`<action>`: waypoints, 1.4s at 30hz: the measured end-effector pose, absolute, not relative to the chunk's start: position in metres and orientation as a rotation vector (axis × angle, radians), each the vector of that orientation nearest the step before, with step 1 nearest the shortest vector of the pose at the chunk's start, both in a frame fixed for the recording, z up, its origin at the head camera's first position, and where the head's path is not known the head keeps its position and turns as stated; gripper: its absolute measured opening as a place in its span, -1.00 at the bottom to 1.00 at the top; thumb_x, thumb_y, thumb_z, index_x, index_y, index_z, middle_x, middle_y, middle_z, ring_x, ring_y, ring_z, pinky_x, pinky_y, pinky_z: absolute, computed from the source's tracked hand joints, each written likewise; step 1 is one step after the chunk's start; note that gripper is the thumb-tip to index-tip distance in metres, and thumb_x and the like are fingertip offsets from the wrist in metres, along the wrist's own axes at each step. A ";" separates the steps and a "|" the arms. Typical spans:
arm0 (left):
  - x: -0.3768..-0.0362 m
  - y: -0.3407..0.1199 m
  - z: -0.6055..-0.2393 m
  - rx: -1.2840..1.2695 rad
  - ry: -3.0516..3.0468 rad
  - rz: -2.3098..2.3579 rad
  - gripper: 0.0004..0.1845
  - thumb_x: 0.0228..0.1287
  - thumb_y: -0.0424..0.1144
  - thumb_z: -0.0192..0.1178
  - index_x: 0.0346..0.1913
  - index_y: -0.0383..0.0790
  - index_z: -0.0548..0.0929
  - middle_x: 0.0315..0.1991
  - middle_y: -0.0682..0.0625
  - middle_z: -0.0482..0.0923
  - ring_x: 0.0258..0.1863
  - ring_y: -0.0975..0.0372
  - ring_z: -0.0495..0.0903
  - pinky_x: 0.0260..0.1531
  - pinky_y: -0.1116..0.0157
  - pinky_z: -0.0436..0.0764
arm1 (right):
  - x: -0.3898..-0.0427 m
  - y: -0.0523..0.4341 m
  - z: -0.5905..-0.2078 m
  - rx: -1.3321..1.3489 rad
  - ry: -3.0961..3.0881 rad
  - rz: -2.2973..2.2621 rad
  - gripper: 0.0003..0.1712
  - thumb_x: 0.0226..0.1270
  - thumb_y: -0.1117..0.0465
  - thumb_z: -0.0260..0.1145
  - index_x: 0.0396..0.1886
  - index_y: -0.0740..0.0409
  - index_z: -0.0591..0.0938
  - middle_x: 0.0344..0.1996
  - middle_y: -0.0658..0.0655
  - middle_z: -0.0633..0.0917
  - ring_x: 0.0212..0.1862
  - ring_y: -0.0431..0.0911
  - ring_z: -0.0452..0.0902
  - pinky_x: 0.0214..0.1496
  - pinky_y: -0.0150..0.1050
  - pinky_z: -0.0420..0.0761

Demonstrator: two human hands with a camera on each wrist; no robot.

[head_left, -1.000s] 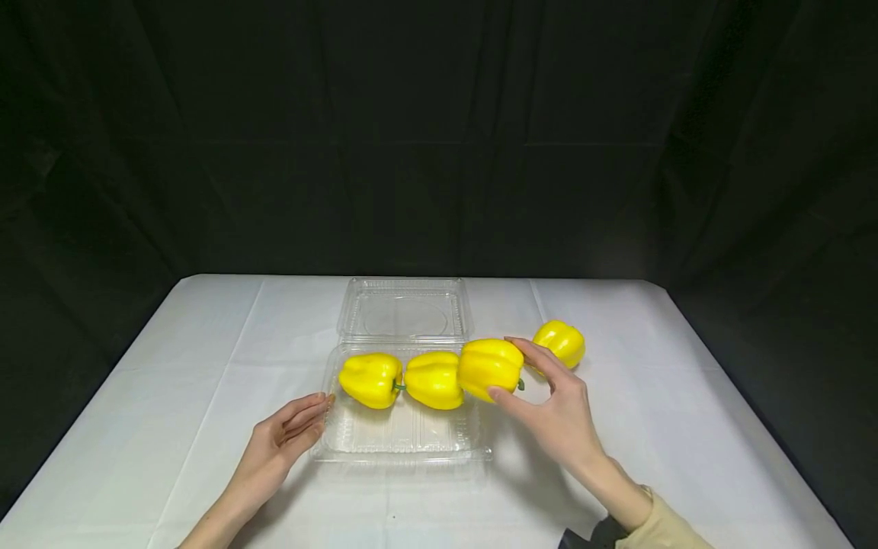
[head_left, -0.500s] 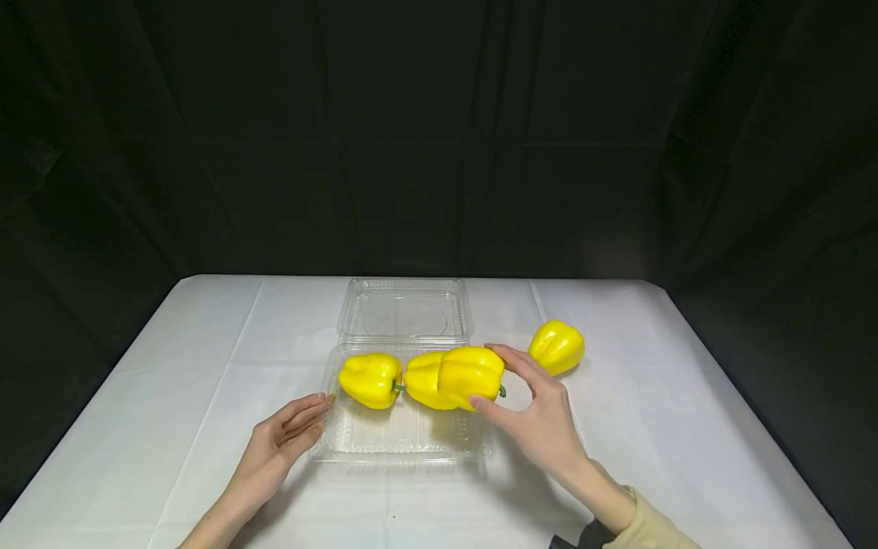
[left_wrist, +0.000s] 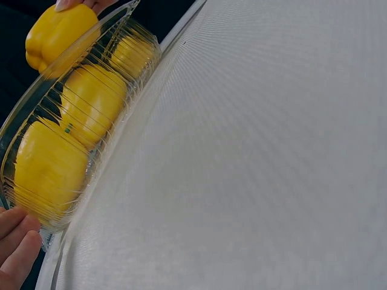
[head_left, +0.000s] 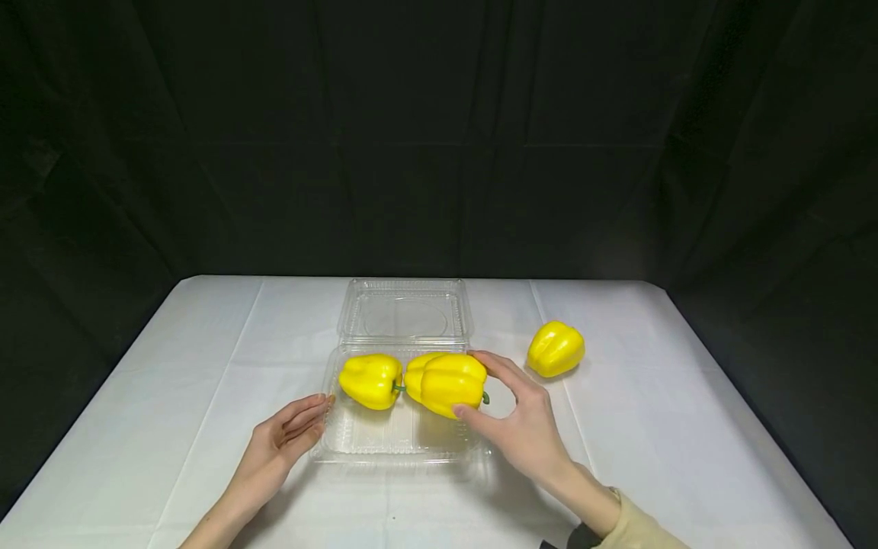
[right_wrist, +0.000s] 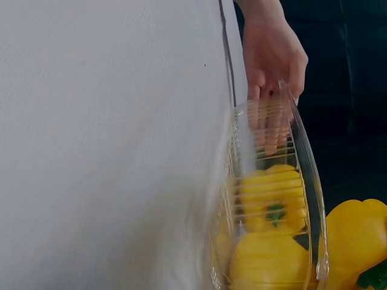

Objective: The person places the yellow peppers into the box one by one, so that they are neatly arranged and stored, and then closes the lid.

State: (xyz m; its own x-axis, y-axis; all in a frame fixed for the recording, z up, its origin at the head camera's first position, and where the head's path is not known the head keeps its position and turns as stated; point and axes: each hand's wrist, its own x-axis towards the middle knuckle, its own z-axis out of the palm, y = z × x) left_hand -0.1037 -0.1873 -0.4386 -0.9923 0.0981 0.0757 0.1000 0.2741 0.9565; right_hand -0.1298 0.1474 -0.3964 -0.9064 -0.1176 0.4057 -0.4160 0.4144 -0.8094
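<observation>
Held pepper [head_left: 449, 383] gripped between right hand [head_left: 523, 428] thumb and fingers above clear tray [head_left: 401, 446], crowding second pepper [head_left: 414, 374]; left hand [head_left: 283, 440] fingers straight against tray's left edge; risked wedging or rolling off the rim if released too high.

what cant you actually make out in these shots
- Head view: the middle pepper is mostly hidden behind the held pepper.
- Head view: whether the held pepper touches the clear tray cannot be told.
- Right wrist view: the held pepper is cut by the frame edge; the right hand is out of shot.
- Left wrist view: only fingertips of the left hand show.
</observation>
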 end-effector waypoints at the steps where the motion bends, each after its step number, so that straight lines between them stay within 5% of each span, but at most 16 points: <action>1: -0.104 -0.187 -0.439 -0.196 -2.504 -1.883 -0.56 0.44 -0.25 0.21 0.30 -0.31 0.50 0.25 -0.15 0.57 0.16 0.44 0.55 0.10 0.54 0.53 | -0.130 0.146 -0.397 0.474 -2.384 1.500 -0.26 0.03 0.15 0.63 0.27 -0.10 0.59 0.19 -0.12 0.64 0.24 -0.09 0.52 0.37 0.18 0.33; 42: -0.106 -0.186 -0.439 -0.218 -2.507 -1.855 -0.56 0.44 -0.26 0.20 0.30 -0.34 0.49 0.25 -0.17 0.58 0.14 0.47 0.55 0.09 0.53 0.54 | -0.120 0.085 -0.405 0.604 -2.472 1.573 -0.22 -0.06 0.11 0.65 0.25 0.00 0.60 0.23 -0.12 0.62 0.29 -0.15 0.50 0.34 -0.01 0.49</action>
State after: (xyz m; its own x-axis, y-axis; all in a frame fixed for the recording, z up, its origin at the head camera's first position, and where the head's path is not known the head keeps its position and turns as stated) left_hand -0.1059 -0.1857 -0.4391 -0.9902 0.1024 0.0950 0.1208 0.2864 0.9505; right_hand -0.1198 0.0852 -0.4049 -0.9078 -0.2534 0.3343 -0.4102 0.3692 -0.8339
